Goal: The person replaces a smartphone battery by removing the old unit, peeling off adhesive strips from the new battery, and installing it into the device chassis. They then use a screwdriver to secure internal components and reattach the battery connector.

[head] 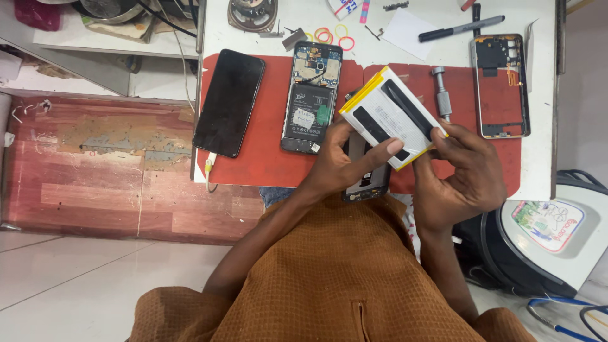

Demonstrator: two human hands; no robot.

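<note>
Item in hand: flat white phone battery [391, 116] with a yellow edge band and two black adhesive strips on its upper face, held above the red mat [253, 158] at the near edge of the tabletop [538, 164]. Left hand [345, 158] grips the lower-left end, thumb laid across the face, fingers closed beneath. Right hand [465, 168] closes on the lower-right edge, fingertips pinching at the end of one black strip. Long axis runs diagonally, from upper left near the opened phone [313, 95] down toward the right hand; the broad face points up at the camera, slightly tilted. Directly below the battery lies a dark phone body [366, 180], partly hidden by the hands. Step, as judged: handling the adhesive strips on the battery, held free of any phone. Any further move calls for a steady flat hold without bending the cell. Nearby: black-screened phone [229, 101], empty phone frame [500, 85], metal screwdriver handle [441, 95], black marker [461, 28], coloured rubber bands [332, 35].
</note>
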